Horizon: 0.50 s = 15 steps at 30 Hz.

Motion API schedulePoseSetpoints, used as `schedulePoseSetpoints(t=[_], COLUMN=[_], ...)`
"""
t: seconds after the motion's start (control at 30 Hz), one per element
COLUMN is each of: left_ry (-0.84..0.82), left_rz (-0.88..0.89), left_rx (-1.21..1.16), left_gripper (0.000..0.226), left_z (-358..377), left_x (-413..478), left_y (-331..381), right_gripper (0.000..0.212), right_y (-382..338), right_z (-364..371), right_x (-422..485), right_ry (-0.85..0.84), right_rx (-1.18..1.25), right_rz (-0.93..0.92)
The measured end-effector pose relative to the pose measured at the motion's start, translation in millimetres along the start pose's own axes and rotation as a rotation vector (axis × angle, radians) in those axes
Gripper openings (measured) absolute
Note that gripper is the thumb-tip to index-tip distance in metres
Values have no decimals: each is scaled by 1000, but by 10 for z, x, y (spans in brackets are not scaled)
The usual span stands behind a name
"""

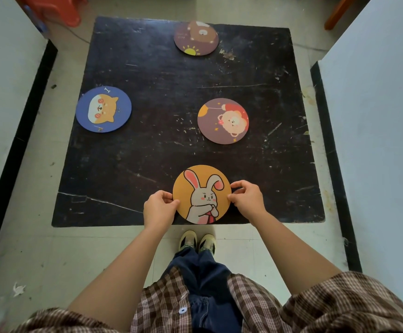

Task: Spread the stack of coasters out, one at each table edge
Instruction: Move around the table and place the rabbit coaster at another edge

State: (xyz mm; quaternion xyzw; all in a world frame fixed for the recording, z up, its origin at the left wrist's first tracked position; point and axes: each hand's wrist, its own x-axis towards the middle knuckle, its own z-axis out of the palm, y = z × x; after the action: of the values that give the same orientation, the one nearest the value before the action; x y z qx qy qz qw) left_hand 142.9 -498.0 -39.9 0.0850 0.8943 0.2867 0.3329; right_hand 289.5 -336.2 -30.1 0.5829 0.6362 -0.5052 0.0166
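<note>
Both hands pinch the orange rabbit coaster point(202, 193) at the near table point(147, 152) edge: left hand point(160, 207) and right hand point(247, 199) each closed on a side. Beyond the fingers lie the sheep coaster point(223, 120), dog coaster point(103, 109) and bear coaster point(196, 37).

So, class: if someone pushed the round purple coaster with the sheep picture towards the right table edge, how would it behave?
The round purple sheep coaster lies flat and thin on the scratched black table, so it should probably slide, not roll or tip. It looks light and fairly stiff, like the orange rabbit coaster, which both hands hold unbent.
</note>
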Motion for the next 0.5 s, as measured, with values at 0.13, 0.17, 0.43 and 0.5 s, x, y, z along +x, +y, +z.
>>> schedulePoseSetpoints(t=[0.13, 0.17, 0.43, 0.5], left_ry=[8, 10, 26, 25], left_rz=[7, 7, 4, 6], left_rx=[43, 59, 130, 136], left_gripper=[22, 23, 29, 28], left_z=[7, 7, 9, 15], left_x=[-2, -7, -5, -1], left_y=[24, 27, 60, 58], right_gripper=[24, 25, 26, 25], right_y=[13, 15, 20, 19], right_z=[24, 29, 42, 35], right_x=[-16, -20, -49, -48], right_ry=[17, 20, 36, 37], right_rx=[-7, -7, 1, 7], right_rz=[-6, -7, -11, -10])
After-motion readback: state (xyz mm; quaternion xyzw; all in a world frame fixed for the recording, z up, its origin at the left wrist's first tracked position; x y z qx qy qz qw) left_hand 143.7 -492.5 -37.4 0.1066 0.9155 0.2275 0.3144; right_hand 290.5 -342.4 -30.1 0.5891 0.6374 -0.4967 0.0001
